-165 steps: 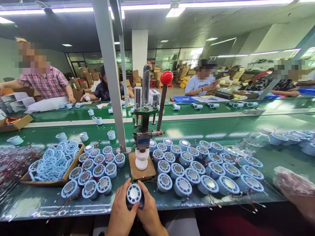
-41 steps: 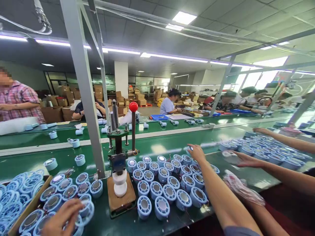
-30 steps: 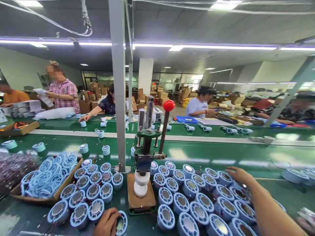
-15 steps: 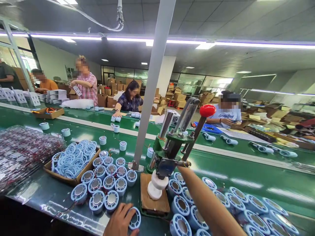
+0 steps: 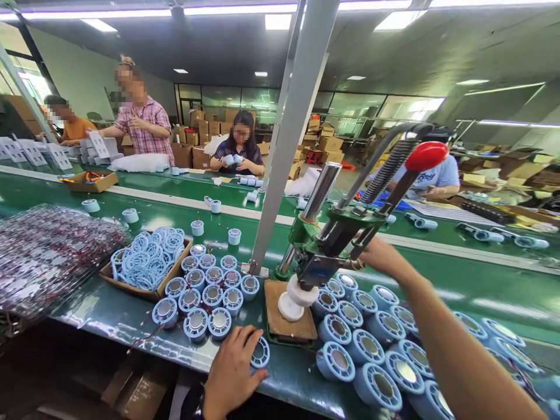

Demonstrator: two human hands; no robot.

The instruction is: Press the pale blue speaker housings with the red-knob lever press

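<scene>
My left hand is at the front edge of the bench, its thumb and fingers curled around a light-blue round housing with a slotted rim. Just right of it stands a green hand press with a red ball-ended lever. Its white round pusher hangs over a white cup on a brown base board. My right hand reaches behind the press head; its fingers are hidden there, so their grip does not show.
Similar housings with metal discs stand in groups on both sides of the press. A cardboard box of light-blue rings and a wired, clear-wrapped pile lie left. A grey post rises behind. Co-workers sit and stand across the green conveyor.
My view has tilted down and shifted. My left hand stays around the same housing. More of my right hand shows behind the press. A co-worker opposite now holds light-blue parts up.
</scene>
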